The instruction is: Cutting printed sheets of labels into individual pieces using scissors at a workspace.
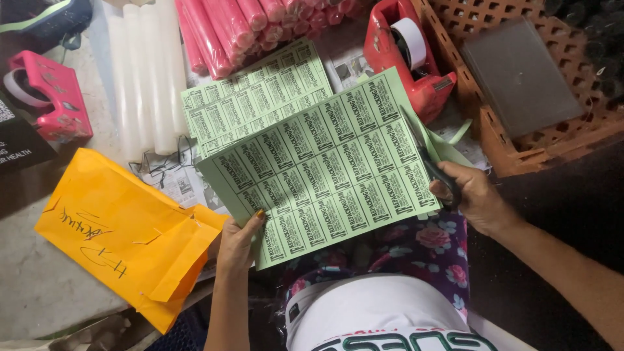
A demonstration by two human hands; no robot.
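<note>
— Where does the cutting stand?

— Barely begun, by my reading; the green label sheet looks almost whole, its grid of printed labels unbroken across the middle; only a thin green strip curls off near its right edge, which I take for trimmed margin.

— And the hands?

— The left hand pinches the sheet's lower left edge, thumb on top and fingers beneath, its grip closed on the paper; the right hand has its grip closed through the handles of a pair of scissors; the blades lie along the sheet's right edge, pointing away from the person; how far the blades are parted I cannot tell.

— Where is the sheet itself?

— Held up over the person's lap, above a flowered garment, just short of the tabletop; a second green sheet of the same kind lies flat behind it, seemingly uncut.

— So what is left?

— Nearly all of it, I judge; no separate cut labels show anywhere.

— What else is about?

— A red tape dispenser beyond the scissors; a pink tape dispenser at far left; white candles and pink candles at the top; an orange envelope beside the left hand; a brown plastic crate at right.
</note>
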